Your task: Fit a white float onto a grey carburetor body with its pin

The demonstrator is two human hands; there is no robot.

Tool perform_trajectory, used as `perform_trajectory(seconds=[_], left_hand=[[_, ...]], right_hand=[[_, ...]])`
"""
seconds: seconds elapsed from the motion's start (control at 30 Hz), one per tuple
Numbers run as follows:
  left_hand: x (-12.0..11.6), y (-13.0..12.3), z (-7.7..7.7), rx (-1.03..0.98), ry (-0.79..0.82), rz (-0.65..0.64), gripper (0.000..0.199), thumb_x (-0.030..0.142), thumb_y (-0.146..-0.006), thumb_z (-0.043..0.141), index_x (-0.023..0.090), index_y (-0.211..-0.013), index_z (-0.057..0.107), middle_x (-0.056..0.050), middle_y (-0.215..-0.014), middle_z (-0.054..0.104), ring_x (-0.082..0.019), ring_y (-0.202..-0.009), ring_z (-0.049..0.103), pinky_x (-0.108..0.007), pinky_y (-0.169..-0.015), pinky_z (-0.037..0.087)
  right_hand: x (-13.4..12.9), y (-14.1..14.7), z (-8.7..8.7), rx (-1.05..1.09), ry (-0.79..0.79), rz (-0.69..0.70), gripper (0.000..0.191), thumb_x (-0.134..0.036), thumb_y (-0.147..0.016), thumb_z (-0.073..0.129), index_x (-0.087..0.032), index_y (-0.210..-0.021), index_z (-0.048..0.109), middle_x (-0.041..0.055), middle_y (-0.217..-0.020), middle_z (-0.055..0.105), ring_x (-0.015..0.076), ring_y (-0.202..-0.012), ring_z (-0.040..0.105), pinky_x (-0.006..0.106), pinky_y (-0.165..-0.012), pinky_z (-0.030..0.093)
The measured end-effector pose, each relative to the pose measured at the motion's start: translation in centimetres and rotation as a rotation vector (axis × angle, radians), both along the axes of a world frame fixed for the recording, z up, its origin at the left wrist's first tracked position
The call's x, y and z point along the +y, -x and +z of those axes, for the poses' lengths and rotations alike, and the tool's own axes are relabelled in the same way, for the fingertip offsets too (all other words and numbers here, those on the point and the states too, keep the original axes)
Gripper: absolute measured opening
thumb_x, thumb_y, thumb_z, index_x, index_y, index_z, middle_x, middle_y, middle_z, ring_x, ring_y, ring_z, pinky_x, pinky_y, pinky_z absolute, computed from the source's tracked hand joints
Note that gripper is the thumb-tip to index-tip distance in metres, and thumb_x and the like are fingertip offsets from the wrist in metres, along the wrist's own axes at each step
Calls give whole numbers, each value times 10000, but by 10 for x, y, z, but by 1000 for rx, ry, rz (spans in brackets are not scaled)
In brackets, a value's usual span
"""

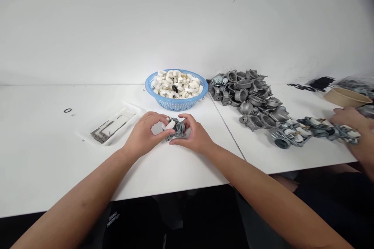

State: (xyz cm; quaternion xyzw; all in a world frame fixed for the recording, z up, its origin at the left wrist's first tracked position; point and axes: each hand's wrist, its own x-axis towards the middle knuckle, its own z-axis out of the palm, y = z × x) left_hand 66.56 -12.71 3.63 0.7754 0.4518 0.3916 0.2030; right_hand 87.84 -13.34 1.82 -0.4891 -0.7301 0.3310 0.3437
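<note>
Two hands meet at the near middle of the white table point(43, 163): left hand point(144, 134) and right hand point(194, 136) both grip a small grey metal part point(176, 128). Beyond sits a blue basket point(175, 103); farther right, a grey castings heap point(251, 97) and a co-worker's hand point(350, 122).

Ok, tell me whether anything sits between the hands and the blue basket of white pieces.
Nothing visible does. Both the left hand and right hand hold the grey metal part, and only bare white table lies between them and the blue basket.
</note>
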Motion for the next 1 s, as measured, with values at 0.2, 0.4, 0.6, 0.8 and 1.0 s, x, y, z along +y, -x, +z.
perform_trajectory(seconds=[0.2,0.4,0.6,0.8,1.0], left_hand=[[-2,0,3,-40,66,44,379,515,-819,677,253,-1086,617,-56,-1142,670,-252,-1073,609,-398,-947,484],[-3,-1,1,-257,156,73,340,487,-985,414,261,-1217,518,-11,-840,629,-175,-793,618,-310,-752,501],[3,-5,-1,-374,204,96,389,560,-957,440,212,-905,604,2,-698,515,-121,-634,500,-232,-573,417],[13,-7,-2,-739,512,27,393,530,-802,706,216,-876,481,58,-732,456,-35,-496,328,-183,-477,320],[16,3,8,-913,626,68,488,271,-628,885,223,-920,497,70,-746,458,-51,-612,463,-153,-517,399]], right_hand=[[2,-3,-1,21,-18,19,780,-510,-666,848,-245,-1289,460,29,-927,632,186,-784,591,275,-623,439],[2,-3,-3,9,-81,62,666,-433,-726,819,-251,-1267,477,40,-1053,652,181,-847,608,293,-719,472],[4,-2,-6,26,-73,61,645,-439,-734,809,-252,-1256,480,28,-984,657,174,-798,590,302,-727,470],[5,-3,-6,96,-24,72,681,-463,-689,843,-248,-1231,490,23,-948,648,186,-840,592,314,-767,473],[6,-7,-4,137,31,121,649,-429,-719,822,-240,-1256,510,46,-1022,637,191,-895,587,331,-807,480]])
